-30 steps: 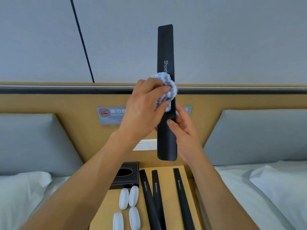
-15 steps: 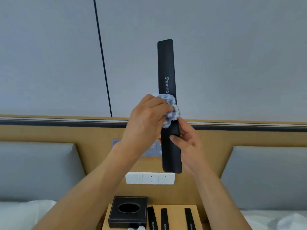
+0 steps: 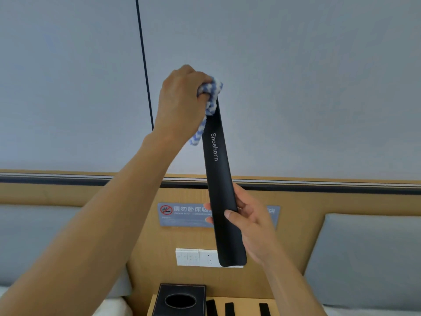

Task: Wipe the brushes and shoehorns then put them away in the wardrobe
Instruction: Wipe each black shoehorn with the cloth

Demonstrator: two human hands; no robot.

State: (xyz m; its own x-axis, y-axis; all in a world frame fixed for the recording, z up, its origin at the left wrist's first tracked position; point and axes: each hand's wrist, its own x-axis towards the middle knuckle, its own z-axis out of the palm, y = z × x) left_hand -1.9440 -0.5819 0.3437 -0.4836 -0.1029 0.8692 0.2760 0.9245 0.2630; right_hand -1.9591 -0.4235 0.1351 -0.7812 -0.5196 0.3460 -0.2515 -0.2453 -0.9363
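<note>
A long black shoehorn [image 3: 222,185] marked "Shoehorn" stands nearly upright in front of me, its top leaning slightly left. My right hand [image 3: 247,221] grips its lower part, thumb across the front. My left hand [image 3: 182,100] holds a blue-and-white cloth [image 3: 209,99] bunched over the shoehorn's top end, which the cloth hides. The tips of three more black shoehorns [image 3: 229,309] lie on the wooden bedside table [image 3: 246,303] at the bottom edge.
A black tissue box [image 3: 181,299] sits on the table's left side. Behind are the wooden headboard [image 3: 319,201] with a no-smoking sign [image 3: 182,214] and wall sockets [image 3: 198,257]. Grey pillows [image 3: 369,258] flank both sides.
My left hand has slid the cloth up the shoehorn from its middle to its top end. The shoehorn now tilts slightly left. The view has tipped upward, hiding most of the table.
</note>
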